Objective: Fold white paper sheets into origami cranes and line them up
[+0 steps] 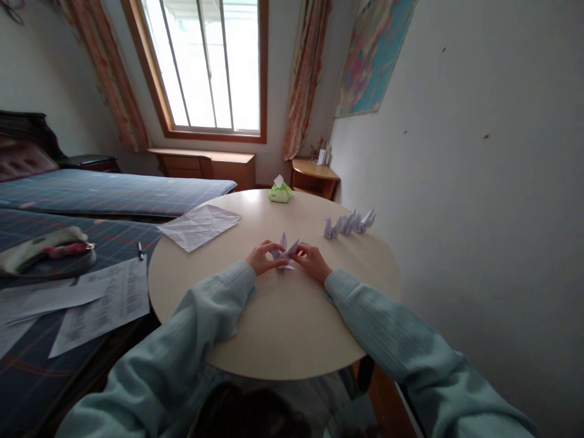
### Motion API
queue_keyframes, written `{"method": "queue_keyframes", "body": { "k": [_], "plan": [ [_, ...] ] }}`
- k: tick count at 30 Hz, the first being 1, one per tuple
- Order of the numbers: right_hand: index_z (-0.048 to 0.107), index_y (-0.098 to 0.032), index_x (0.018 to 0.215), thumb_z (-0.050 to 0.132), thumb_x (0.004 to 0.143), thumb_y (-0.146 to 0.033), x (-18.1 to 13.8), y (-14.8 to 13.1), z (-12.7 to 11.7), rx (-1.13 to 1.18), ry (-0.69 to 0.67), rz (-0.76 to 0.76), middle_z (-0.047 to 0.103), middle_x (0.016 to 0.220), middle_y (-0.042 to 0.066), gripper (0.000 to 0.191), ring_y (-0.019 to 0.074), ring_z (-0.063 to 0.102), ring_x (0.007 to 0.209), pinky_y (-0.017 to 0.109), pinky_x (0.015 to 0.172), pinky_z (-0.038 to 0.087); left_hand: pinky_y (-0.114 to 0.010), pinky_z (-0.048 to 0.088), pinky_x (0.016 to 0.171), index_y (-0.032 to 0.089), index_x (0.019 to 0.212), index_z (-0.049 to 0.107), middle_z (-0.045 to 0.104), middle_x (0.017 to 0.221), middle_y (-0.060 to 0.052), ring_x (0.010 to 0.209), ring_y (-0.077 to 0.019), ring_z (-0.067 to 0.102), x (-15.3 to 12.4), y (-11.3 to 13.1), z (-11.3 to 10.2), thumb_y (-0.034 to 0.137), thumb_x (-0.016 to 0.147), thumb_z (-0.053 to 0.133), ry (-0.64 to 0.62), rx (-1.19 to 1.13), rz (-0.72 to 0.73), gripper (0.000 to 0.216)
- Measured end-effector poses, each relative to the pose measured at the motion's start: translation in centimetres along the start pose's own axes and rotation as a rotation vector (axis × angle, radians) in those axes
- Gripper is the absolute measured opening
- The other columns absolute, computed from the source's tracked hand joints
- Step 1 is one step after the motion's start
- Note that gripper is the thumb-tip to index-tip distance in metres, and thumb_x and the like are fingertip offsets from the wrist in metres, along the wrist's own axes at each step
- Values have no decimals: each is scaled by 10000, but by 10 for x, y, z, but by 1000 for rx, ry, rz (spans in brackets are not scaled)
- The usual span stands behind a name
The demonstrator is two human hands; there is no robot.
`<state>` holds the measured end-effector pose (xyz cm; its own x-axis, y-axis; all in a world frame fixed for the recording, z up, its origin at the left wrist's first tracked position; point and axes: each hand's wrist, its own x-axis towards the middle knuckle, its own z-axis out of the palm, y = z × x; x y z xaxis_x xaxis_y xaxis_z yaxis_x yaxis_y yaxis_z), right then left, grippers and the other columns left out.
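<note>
Over the middle of the round table, both hands hold one pale folded paper crane [283,250] with pointed tips sticking up and out. My left hand [263,258] pinches its left side between thumb and fingers. On the right, my right hand [312,260] is closed on the crane's right-hand point. Parts of the paper are hidden behind the fingers. A row of several folded paper cranes [349,224] stands to the right, beyond my right hand.
The round table [283,340] carries creased paper sheets [201,226] at left and a green tissue pack [280,191] at the far edge. Left of it, a bed holds printed sheets [109,307], a pen [140,250] and a bag-like item [45,250]. A wall [479,231] rises at right.
</note>
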<state>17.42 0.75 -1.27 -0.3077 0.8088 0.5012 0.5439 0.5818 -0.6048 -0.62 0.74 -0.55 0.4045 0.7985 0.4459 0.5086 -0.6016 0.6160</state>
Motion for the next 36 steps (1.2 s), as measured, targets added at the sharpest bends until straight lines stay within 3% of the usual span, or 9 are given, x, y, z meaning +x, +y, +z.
{"method": "queue_keyframes", "body": {
  "k": [5,11,16,20,23,32,36],
  "plan": [
    [568,-146,644,516,702,-284,-1,-4,-2,26,-5,-17,537,626,3,158,92,472,577,211,557,380,-293,405,762,197,852,622,545,831,-45,788,-147,520,1,0,-3,470,737,425,-37,-40,45,356],
    [516,-152,587,474,723,-408,-2,-2,-2,96,-3,5,496,574,-15,292,91,448,560,215,550,356,-353,359,849,221,838,634,513,971,-64,932,-201,463,-1,3,-7,438,603,606,72,87,191,321],
    [543,-165,682,294,802,-453,-1,-1,-3,320,113,63,534,666,6,399,101,484,644,223,607,378,-343,380,816,224,758,643,536,971,-51,914,-181,470,-2,9,-8,334,641,606,125,75,294,165],
    [552,-189,889,415,754,-441,3,-1,-3,504,85,129,586,860,26,317,121,526,775,243,681,405,-311,410,735,200,704,639,568,822,-48,794,-156,498,-1,10,-8,323,639,613,146,46,310,142],
    [572,-189,880,514,692,-417,6,1,0,567,32,142,602,879,25,301,135,535,814,265,737,407,-295,416,702,184,702,629,588,757,-47,742,-146,509,0,11,-8,328,656,597,147,26,328,155],
    [603,-154,768,595,615,-393,6,-3,0,352,90,117,588,615,7,284,106,508,556,226,530,381,-327,350,802,242,719,636,626,876,-13,901,-172,470,-2,21,-9,367,650,596,131,247,423,149],
    [587,-163,743,563,652,-363,4,-12,-4,249,98,62,556,568,-11,221,87,470,522,206,509,353,-313,363,773,237,700,637,619,822,-22,842,-163,480,-4,24,-12,388,660,578,146,294,391,167]
  ]
}}
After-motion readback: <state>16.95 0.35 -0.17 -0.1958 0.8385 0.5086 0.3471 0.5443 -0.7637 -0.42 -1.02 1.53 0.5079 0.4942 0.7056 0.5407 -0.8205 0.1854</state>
